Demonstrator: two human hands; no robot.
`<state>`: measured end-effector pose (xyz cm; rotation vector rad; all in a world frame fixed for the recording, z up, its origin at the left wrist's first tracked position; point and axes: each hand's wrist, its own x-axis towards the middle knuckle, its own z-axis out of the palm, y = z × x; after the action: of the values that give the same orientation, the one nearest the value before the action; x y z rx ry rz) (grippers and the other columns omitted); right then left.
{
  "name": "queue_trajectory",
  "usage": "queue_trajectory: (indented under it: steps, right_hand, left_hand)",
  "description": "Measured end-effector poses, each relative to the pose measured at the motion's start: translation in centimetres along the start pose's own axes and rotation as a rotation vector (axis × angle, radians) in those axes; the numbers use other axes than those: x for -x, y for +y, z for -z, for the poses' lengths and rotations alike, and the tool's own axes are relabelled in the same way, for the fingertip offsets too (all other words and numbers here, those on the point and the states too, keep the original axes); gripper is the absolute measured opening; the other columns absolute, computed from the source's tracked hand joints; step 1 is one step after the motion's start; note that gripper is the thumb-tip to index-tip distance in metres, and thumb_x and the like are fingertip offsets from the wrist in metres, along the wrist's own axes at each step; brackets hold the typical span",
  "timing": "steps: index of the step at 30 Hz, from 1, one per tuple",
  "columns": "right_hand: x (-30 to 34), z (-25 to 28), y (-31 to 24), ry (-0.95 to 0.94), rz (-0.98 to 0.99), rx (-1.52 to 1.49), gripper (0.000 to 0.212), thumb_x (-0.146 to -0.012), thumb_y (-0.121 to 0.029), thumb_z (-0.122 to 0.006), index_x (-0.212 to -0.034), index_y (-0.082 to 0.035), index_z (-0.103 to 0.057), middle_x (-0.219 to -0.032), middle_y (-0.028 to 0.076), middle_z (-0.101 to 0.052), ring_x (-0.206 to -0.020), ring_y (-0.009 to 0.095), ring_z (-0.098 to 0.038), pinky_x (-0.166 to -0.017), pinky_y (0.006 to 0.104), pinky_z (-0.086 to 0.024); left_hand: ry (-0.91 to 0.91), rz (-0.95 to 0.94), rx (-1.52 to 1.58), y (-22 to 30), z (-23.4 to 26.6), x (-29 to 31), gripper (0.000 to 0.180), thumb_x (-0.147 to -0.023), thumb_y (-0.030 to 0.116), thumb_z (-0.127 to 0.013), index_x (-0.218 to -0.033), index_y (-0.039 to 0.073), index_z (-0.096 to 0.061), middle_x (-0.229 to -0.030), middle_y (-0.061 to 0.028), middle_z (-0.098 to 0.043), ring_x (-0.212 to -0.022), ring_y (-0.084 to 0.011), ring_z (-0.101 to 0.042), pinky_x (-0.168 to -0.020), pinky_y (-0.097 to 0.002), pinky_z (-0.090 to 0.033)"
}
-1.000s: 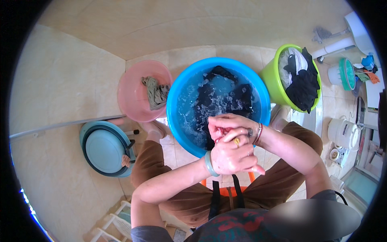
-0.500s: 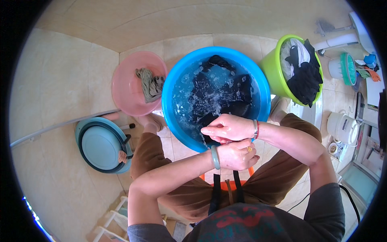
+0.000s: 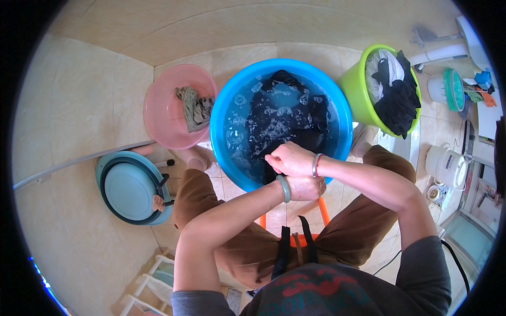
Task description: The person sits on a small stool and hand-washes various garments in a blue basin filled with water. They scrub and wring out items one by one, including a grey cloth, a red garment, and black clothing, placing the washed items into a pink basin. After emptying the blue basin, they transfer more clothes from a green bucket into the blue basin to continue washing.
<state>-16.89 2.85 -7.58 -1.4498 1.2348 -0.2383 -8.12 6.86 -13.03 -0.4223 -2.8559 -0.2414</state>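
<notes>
A large blue basin (image 3: 216, 131) holds water with suds and a soaked dark garment (image 3: 274, 118). Over its near rim my two hands meet with the wrists crossed close together. My right hand (image 3: 292, 159), a silver bracelet at its wrist, is closed in a fist, with dark wet cloth showing just under its fingers. Against its underside and nearer to me is my left hand (image 3: 307, 188), wearing a pale green bangle. Its fingers are curled closed, and what lies inside them is hidden.
Left of the basin stands a pink tub (image 3: 158, 110) with a grey-green cloth (image 3: 196, 109); nearer lie stacked pale blue basins (image 3: 129, 190). A lime green bucket (image 3: 354, 87) of dark and white clothes (image 3: 395, 100) stands right. Farther right are a white pail (image 3: 443, 164) and a black cable (image 3: 459, 263).
My hands have shifted slightly and closed tighter; the right fingers, straighter before, are now curled in a fist. Water splashing under them has settled, and bubbles have spread differently.
</notes>
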Motion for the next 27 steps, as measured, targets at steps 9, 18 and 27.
queue_trajectory:
  steps: [9, 18, 27]
  right_hand:
    - [-4.7, 0.2, 6.8, 0.146, -0.395, -1.124, 0.041, -0.091, -0.043, -0.054, -0.079, -0.005, -0.061, -0.065, 0.004, -0.058, -0.055, 0.015, -0.056, -0.055, 0.0285, -0.05]
    - [-11.0, -1.2, 5.2, -0.064, -0.179, -1.744, 0.058, -0.086, -0.058, -0.052, -0.117, -0.009, -0.051, -0.118, 0.012, -0.056, -0.109, 0.031, -0.054, -0.09, 0.0612, -0.041]
    - [-16.0, -1.5, -0.6, 0.075, -0.101, -1.397, 0.075, -0.089, -0.05, -0.051, -0.143, -0.006, -0.023, -0.143, 0.021, -0.03, -0.12, 0.04, -0.045, -0.088, 0.0519, -0.049]
  left_hand:
    - [0.105, -0.003, 0.212, -5.0, 1.7, 3.6, 0.008, -0.069, 0.02, -0.061, -0.072, 0.014, -0.057, -0.073, -0.0015, -0.052, -0.078, -0.0198, -0.054, -0.08, -0.0322, -0.044]
    - [0.915, 1.675, 0.852, -10.2, 3.3, 13.5, 0.026, -0.087, 0.031, -0.065, -0.088, 0.005, -0.063, -0.077, -0.0037, -0.062, -0.069, -0.0097, -0.056, -0.06, -0.0244, -0.046]
    - [1.862, 1.884, 1.548, -13.5, 4.2, 24.7, 0.041, -0.089, 0.042, -0.055, -0.112, 0.009, -0.055, -0.104, -0.0095, -0.061, -0.083, -0.0248, -0.061, -0.062, -0.0393, -0.059]
